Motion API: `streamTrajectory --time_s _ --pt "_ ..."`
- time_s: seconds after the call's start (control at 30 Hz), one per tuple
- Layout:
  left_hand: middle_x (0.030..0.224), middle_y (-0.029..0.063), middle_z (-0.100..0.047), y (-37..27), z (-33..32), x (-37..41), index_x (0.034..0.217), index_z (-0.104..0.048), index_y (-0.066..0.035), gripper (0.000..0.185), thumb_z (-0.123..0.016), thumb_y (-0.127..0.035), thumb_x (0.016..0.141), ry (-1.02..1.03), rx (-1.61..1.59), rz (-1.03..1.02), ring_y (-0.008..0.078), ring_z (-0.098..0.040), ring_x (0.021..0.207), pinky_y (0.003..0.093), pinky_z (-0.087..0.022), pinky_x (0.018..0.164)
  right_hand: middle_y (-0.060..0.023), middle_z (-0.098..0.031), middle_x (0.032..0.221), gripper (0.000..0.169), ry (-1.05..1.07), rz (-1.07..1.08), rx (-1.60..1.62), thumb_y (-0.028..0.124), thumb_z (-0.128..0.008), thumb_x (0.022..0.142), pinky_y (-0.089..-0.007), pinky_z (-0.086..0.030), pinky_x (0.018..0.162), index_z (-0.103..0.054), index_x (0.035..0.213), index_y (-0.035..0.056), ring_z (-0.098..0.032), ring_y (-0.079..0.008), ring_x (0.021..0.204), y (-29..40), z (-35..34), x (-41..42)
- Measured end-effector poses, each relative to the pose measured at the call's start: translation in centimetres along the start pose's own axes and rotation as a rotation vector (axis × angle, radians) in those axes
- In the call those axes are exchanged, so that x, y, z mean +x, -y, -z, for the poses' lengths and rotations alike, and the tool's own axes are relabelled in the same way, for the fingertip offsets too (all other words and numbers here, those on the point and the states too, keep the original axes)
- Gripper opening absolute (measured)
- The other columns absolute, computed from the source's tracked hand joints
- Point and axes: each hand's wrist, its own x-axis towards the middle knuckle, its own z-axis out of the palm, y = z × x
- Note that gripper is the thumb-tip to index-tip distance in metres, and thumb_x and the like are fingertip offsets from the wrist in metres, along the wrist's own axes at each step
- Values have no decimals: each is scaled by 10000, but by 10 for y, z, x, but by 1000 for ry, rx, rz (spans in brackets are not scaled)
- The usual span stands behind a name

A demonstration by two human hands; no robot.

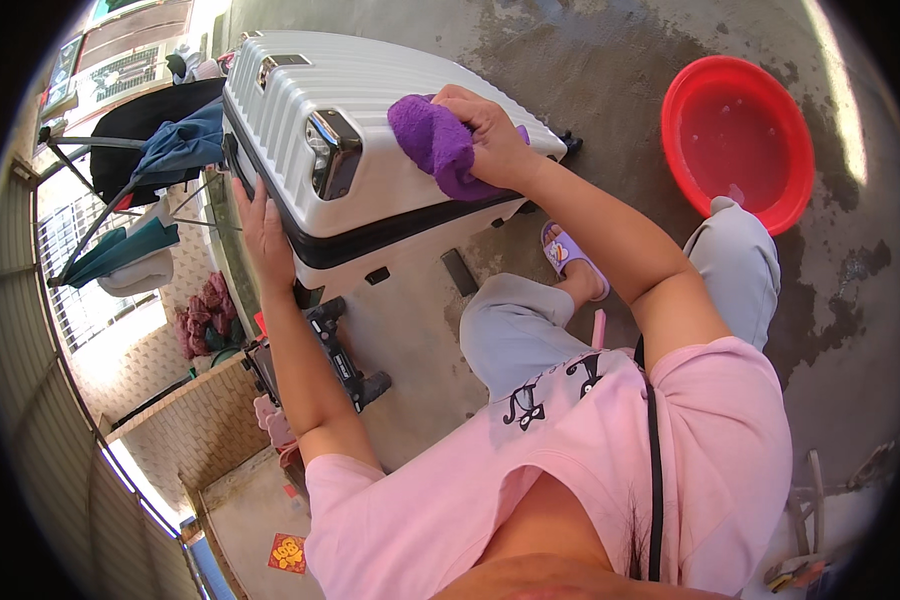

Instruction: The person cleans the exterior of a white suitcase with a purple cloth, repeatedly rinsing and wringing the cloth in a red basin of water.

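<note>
A white hard-shell suitcase [405,75] with ribbed sides stands on the concrete in front of me. Its corner carries a shiny metallic guard [336,155], and a black band [390,244] runs around the shell's edge. My right hand [495,139] grips a bunched purple cloth [435,142] against the smooth end of the shell. Flat along the case's left side lies my left hand [266,240], fingers extended; it holds no separate object. Small black wheels [571,142] show at the far right corner.
A red basin [742,142] of cloudy water sits on the wet concrete floor [570,75] to the right. Clothes hang on a metal rack [97,141] at the left. A black wheeled base [345,356] stands below my left forearm. One purple slipper [570,255] shows on a foot.
</note>
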Motion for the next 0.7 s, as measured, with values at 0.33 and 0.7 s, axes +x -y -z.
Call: streamTrajectory --time_s 0.33,0.7 --pt "1540 282 -223 -3 -1 -1 1358 -483 56 491 -391 -270 1003 -11 -11 18 353 -222 1446 374 -154 1153 -73 -594 967 185 -18 127 -127 39 -696 795 -284 -457 812 -650 973 21 -563 -180 889 13 -11 10" --pt "1533 292 -231 -1 -5 6 1363 -501 9 458 -415 -251 996 -36 -33 5 357 -233 1442 372 -187 1142 -87 -596 969 297 -154 184 -512 51 -722 754 -332 -471 842 -628 1036 55 -573 -266 941 -48 21 -47"
